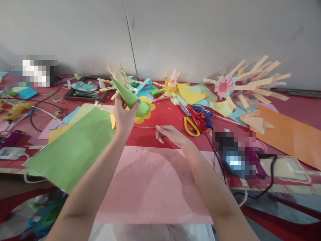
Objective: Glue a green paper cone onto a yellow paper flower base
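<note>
My left hand [124,117] grips a green paper cone [127,97], which leans with its tip up and to the left. A yellow flower-shaped paper piece [148,112] with a scalloped edge shows around the cone's wide end; whether they are joined I cannot tell. Over the red table surface, my right hand [172,135] is loosely curled, its fingers closed with nothing visible in them. To its right lie scissors [192,127] with a yellow handle loop and a blue glue gun [207,115]. Pink paper [155,180] covers the table's near part beneath my forearms.
A large green sheet [75,144] lies left, an orange sheet [291,134] right. Paper-strip crafts [173,83] and a pink-centred paper flower [224,86] stand along the wall. A brown tray [101,97], a yellow glue gun [18,110], cables and a blurred device [235,160] are around.
</note>
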### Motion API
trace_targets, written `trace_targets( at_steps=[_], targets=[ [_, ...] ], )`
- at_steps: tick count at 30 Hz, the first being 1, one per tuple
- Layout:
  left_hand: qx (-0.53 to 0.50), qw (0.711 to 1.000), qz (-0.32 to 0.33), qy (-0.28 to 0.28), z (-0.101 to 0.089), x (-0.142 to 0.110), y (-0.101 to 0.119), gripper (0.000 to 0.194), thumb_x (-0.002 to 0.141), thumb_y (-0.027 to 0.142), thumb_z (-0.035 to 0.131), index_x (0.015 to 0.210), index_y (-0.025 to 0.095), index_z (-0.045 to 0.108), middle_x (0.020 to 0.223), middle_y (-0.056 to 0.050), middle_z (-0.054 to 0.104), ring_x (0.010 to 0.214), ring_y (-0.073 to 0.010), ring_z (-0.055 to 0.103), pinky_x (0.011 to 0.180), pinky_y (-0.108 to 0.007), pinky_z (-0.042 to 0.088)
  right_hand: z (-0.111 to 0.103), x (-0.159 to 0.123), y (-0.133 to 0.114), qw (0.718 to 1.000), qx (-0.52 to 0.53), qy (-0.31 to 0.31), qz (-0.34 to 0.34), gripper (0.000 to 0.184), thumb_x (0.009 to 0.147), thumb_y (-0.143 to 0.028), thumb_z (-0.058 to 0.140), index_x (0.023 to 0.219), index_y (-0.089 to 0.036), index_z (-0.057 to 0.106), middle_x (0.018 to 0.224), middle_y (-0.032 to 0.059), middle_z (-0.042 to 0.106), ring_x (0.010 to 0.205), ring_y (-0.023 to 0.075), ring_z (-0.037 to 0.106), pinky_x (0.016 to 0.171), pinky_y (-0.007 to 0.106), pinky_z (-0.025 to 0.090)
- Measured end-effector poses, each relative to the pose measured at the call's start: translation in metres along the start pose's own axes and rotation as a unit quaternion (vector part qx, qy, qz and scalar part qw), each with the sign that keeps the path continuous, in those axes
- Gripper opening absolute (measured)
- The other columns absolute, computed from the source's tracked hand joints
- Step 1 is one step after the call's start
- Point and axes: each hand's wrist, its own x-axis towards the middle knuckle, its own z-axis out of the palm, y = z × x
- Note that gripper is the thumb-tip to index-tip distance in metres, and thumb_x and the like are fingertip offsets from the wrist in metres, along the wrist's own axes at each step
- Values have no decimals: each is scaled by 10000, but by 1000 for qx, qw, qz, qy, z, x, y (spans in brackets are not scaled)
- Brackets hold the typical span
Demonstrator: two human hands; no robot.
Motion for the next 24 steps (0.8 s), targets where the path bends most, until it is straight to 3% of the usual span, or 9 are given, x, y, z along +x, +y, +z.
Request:
trace_targets(
  at_steps=[3,5,8,12,14,17,21,24],
  targets=[
    [-6,1000,-21,10,-10,2,-7,449,724,219,698,1120,232,486,1077,-4,602,996,-165,613,880,-318,517,-7,5,2,990,50,129,-41,421,760,-583,577,653,-180,637,636,12,641,568,94,569,560,220,440],
    [-3,999,-33,-3,-12,-3,-9,458,702,201,705,1109,219,497,1042,-11,613,965,-168,621,861,-336,522,-11,8,5,963,69,246,-85,418,763,-580,567,666,-183,653,783,48,700,677,116,619,594,224,467],
    [19,996,-55,-71,-7,-18,-9,466,685,217,708,1110,205,518,998,-32,639,917,-178,638,833,-347,526,-17,12,10,909,59,387,-142,415,784,-564,532,696,-183,672,952,76,717,878,173,649,711,277,503],
    [50,983,-52,-170,6,-44,0,508,682,215,693,1161,205,523,1095,-62,647,986,-208,628,884,-379,505,-28,10,13,858,-32,484,-167,422,837,-516,449,901,-179,695,960,80,723,1036,210,614,890,367,466],
    [66,976,-40,-206,10,-52,6,522,691,216,686,1187,217,524,1117,-65,647,1027,-222,616,910,-395,490,-33,7,13,845,-107,494,-173,439,865,-491,404,978,-174,686,986,89,721,1073,215,601,948,389,432],
    [60,980,-13,-190,10,-52,13,519,705,228,682,1196,221,513,1120,-67,646,1031,-224,615,912,-401,488,-36,6,12,854,-186,458,-162,450,880,-493,376,958,-177,688,1079,100,698,1085,223,605,955,384,430],
    [-5,996,36,-80,2,-34,12,520,742,292,675,1211,235,458,1128,-64,614,1020,-201,617,872,-353,515,-25,11,16,913,-149,369,-94,465,855,-537,419,1058,-177,632,1081,101,686,825,197,694,717,316,517],
    [-24,997,60,-35,-2,-16,8,573,748,296,681,1250,273,408,1160,-60,582,1070,-201,594,896,-343,507,-10,15,18,958,-89,271,-36,479,835,-562,456,1119,-198,582,1163,105,649,571,112,660,491,230,462]
  ],
)
